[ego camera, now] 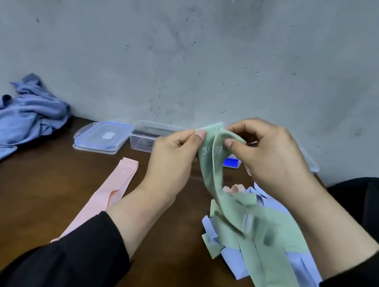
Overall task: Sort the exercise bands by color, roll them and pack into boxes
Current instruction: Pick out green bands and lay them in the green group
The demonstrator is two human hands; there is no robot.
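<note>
Lower right of frame: mixed pile of green and lilac bands (272, 260) on wooden table (22, 194). Pink band (108, 195) flat at centre left. Mid-frame: left hand (171, 162) and right hand (270, 158) both pinch top end of green band (213, 155), lifted, tail in pile. Risk: tail drags neighbours, colours mix. White print "30", rest unreadable. Far: clear box (151, 136), lid (101, 136).
</note>
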